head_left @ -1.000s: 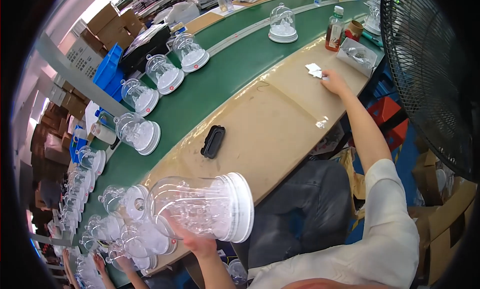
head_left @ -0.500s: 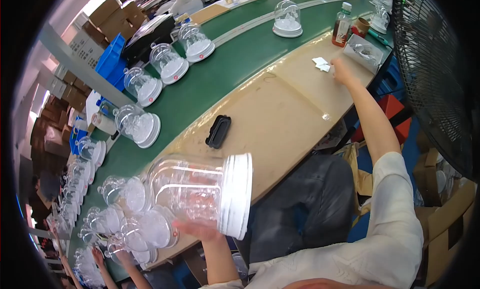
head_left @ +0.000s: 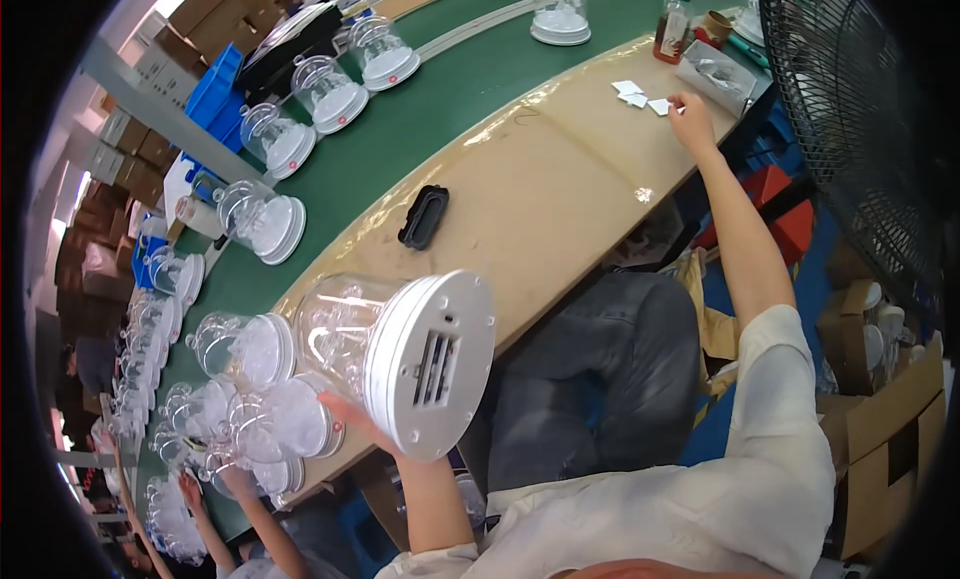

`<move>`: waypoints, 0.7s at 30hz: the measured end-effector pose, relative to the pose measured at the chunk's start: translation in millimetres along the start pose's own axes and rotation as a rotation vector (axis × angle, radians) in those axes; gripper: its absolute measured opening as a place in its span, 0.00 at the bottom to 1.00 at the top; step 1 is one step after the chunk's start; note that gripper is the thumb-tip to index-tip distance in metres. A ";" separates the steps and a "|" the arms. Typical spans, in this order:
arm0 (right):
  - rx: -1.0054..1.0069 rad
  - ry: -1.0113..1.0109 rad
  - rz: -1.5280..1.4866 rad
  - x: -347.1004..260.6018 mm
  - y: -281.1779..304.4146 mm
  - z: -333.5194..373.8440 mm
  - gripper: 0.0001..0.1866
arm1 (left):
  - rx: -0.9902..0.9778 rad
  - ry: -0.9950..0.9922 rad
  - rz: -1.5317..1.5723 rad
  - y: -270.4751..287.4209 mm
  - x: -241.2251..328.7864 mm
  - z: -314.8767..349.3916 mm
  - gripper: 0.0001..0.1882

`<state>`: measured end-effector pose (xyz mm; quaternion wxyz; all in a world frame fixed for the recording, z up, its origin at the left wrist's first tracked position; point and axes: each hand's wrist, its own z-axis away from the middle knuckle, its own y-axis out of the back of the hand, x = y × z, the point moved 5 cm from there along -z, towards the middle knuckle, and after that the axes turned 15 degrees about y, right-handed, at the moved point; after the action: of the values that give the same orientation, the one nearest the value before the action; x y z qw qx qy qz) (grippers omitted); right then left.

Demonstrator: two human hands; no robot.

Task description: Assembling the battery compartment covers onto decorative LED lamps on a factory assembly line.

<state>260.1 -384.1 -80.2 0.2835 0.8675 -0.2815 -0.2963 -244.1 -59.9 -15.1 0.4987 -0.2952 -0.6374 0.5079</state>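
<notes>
My left hand (head_left: pixel 350 419) holds a clear dome jar (head_left: pixel 345 329) on its side, fingers around the dome beside its white base (head_left: pixel 430 364). The base's round underside is turned toward me and shows a slotted rectangular compartment. At the far right of the brown work surface, my right hand (head_left: pixel 692 127) is closed, its fingertips pinching a small white square card (head_left: pixel 660 107). More small white cards (head_left: pixel 630 93) lie just left of it. A black oblong tray-like piece (head_left: pixel 424 218) rests on the surface between my hands.
Several domed jars (head_left: pixel 262 219) stand along the green conveyor (head_left: pixel 430 129); others crowd at lower left near another person's hands (head_left: pixel 235 479). An amber-liquid bottle (head_left: pixel 673 24) and a clear box (head_left: pixel 718 77) stand beyond my right hand. A black fan (head_left: pixel 850 129) rises at right.
My left hand has tilted the dome jar so its base underside now shows. My right hand has come up to the white cards, and one card now sits apart at its fingertips.
</notes>
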 end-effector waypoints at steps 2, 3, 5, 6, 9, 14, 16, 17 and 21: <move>0.005 -0.002 0.041 4.6 0.7 13.9 0.11 | -0.097 -0.001 0.000 -8.7 -0.8 1.3 0.46; 0.005 0.001 0.077 4.6 -1.1 16.6 0.11 | -0.099 -0.002 -0.003 -13.9 -1.6 0.5 0.46; -0.019 0.024 0.052 10.3 -5.6 13.3 0.13 | -0.122 0.041 -0.039 -24.5 -10.3 -4.2 0.46; -0.045 0.049 0.019 12.6 -9.7 10.2 0.15 | -0.183 0.059 -0.026 -28.7 -12.6 -8.8 0.47; -0.113 0.108 0.072 -7.3 -35.0 -3.2 0.18 | -0.188 0.108 -0.009 -24.6 -21.4 -18.8 0.47; -0.331 0.049 0.315 -17.5 -63.6 -22.4 0.22 | -0.136 0.251 0.447 11.7 -29.9 -26.8 0.58; -0.401 0.052 0.361 -21.4 -67.6 -23.3 0.22 | -0.051 0.178 0.231 1.2 -27.2 -33.1 0.54; -0.375 0.081 0.346 -25.7 -66.9 -23.1 0.21 | 0.031 0.109 0.018 -3.0 -23.4 -33.6 0.51; -0.260 0.218 0.294 -28.9 -48.8 -21.9 0.17 | -0.090 0.101 0.036 -12.0 -22.3 -35.9 0.50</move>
<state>271.2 -324.8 -87.6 0.4619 0.8002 -0.3320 -0.1899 -201.6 -70.6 -11.7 0.5070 -0.3540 -0.6282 0.4721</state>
